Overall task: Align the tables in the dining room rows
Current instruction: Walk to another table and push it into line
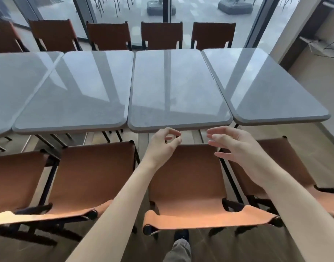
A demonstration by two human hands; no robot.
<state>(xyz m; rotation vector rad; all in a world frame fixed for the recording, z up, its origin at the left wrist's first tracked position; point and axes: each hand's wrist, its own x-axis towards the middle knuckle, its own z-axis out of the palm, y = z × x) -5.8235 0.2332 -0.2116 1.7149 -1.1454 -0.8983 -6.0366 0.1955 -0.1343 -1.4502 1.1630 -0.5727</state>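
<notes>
The step looks like a reach for the near edge of the table [179,87] just ahead of both hands; next comes a grip on that edge to square it with its neighbours. The left hand [163,145] is loosely curled and empty; the right hand [236,144] is spread, touching nothing.

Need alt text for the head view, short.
Two bare hands, left hand and right hand, reach empty over a brown chair toward the near edge of a grey table, one of four side by side; more chairs line the window.
</notes>
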